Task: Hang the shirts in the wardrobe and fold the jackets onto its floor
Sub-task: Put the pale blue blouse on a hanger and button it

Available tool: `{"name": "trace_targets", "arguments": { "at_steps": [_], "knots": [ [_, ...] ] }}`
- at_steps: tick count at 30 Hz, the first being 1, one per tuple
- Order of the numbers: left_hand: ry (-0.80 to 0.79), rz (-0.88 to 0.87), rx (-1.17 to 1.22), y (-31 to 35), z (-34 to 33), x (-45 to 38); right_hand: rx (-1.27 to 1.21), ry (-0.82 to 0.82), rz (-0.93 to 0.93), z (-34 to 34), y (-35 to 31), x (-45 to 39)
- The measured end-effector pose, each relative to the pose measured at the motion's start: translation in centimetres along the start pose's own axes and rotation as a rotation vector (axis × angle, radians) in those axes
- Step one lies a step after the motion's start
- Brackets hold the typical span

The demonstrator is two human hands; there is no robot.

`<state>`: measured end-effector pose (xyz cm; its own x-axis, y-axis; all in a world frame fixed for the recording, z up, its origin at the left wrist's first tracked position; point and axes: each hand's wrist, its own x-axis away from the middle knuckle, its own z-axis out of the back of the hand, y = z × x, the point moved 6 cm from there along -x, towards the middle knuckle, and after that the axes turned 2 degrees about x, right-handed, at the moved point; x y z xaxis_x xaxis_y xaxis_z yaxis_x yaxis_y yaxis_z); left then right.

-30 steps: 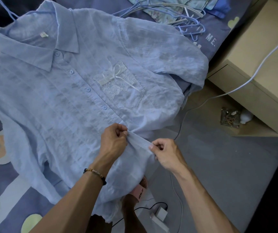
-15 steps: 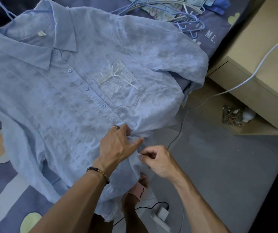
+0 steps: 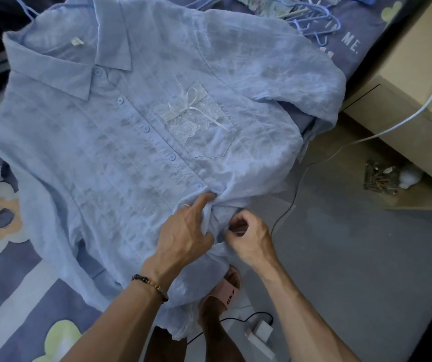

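The pale blue shirt [image 3: 136, 142] lies spread face up on the bed cover [image 3: 18, 291], collar at the far left, its hem hanging over the near edge toward me. My left hand [image 3: 186, 236] lies on the placket near the bottom: the forefinger points straight out and presses the cloth just below the lowest fastened button [image 3: 199, 186], while the thumb pinches a fold of fabric against the palm side. My right hand [image 3: 248, 236] sits just beside it on the right, fingers curled in tight, pinching the shirt's front edge between thumb and fingertips. A small white label [image 3: 77, 42] shows inside the collar, too small to read. The chest pocket [image 3: 199, 124] carries white lace and a ribbon bow. At the far right, the cover reads "ME." in white letters beside a heap of blue hangers [image 3: 314, 24]. On my pink slipper [image 3: 229, 288], near the hem, I read dark lettering like "SKY". A bead bracelet [image 3: 150, 283] circles my left wrist.
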<state>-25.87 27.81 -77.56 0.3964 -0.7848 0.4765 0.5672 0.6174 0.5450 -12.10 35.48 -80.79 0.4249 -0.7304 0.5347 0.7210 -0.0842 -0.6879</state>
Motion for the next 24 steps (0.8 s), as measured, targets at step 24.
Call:
{"name": "trace_targets", "arguments": {
  "at_steps": [24],
  "knots": [
    [-0.028, 0.436, 1.01, 8.8, -6.9, 4.6, -0.053, 0.256, -0.026, 11.2, 0.4, 5.9]
  ]
}}
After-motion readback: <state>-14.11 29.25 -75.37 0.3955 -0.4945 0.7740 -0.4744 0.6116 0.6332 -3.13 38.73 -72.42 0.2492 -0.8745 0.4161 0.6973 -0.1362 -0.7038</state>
